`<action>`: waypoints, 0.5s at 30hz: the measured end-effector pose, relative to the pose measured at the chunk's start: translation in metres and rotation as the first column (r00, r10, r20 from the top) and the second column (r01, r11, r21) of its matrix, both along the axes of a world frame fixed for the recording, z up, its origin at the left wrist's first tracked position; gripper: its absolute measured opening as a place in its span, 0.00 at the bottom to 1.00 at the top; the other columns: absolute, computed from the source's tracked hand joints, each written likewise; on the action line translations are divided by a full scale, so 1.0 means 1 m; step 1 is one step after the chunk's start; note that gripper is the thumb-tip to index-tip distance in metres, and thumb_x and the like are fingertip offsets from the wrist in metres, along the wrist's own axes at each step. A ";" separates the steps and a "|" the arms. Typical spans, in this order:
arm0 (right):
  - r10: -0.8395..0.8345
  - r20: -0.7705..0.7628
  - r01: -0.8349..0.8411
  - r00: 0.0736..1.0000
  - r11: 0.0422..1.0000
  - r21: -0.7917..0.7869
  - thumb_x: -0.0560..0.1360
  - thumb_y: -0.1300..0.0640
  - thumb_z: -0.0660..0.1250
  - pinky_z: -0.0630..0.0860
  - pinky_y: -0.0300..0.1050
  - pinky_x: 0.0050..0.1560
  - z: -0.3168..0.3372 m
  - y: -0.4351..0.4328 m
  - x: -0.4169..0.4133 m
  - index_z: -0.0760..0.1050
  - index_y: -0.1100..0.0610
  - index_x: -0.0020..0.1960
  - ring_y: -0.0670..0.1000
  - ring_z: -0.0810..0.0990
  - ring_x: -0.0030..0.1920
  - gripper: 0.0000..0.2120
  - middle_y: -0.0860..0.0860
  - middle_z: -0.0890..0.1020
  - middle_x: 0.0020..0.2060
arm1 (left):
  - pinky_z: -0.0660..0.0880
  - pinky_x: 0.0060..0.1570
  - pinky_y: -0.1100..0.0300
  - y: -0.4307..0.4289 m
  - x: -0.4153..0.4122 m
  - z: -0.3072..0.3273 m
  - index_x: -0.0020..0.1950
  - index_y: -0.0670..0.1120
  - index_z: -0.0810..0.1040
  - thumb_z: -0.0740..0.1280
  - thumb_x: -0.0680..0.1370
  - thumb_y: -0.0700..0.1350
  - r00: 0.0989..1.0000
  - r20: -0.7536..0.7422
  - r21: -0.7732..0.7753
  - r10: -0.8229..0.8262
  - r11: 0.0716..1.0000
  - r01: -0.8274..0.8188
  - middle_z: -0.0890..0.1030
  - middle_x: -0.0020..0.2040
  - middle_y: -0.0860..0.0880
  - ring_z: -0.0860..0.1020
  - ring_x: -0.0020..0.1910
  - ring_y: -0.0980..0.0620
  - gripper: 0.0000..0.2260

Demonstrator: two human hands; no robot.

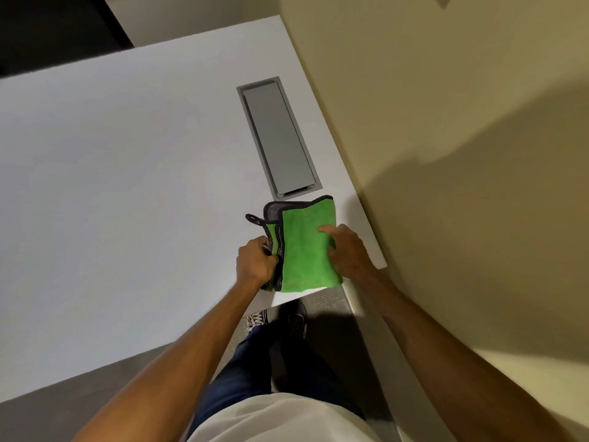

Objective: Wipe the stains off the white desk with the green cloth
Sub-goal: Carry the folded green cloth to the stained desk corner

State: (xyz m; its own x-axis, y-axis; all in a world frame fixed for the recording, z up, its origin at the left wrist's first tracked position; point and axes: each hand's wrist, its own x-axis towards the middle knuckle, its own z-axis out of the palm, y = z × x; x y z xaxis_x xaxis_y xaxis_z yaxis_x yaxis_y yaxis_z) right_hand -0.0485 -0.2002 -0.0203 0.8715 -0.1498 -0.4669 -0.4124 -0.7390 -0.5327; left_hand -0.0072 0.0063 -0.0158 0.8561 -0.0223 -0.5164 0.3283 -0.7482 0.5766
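Observation:
The green cloth (302, 247), folded, with a dark grey border and a small hanging loop, lies on the near right corner of the white desk (127, 186). My left hand (255, 263) pinches the cloth's left edge layers between closed fingers. My right hand (349, 250) rests on the cloth's right side, index finger stretched out flat on the green surface. No stains show on the desk from here.
A grey rectangular cable hatch (277, 135) is set into the desk just beyond the cloth. A beige wall (446, 122) runs along the desk's right edge. Below the desk's near edge are my legs and shoes (280, 320) on the floor.

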 end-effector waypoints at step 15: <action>0.448 0.117 -0.453 0.886 0.892 0.014 0.77 0.56 0.75 0.77 0.54 0.68 0.029 0.138 0.032 0.70 0.53 0.77 0.60 0.80 0.64 0.30 0.57 0.74 0.69 | 0.67 0.39 0.60 0.148 -0.040 0.028 0.46 0.46 0.82 0.71 0.73 0.41 0.913 0.295 0.100 0.283 0.941 -0.324 0.81 0.39 0.48 0.76 0.36 0.48 0.03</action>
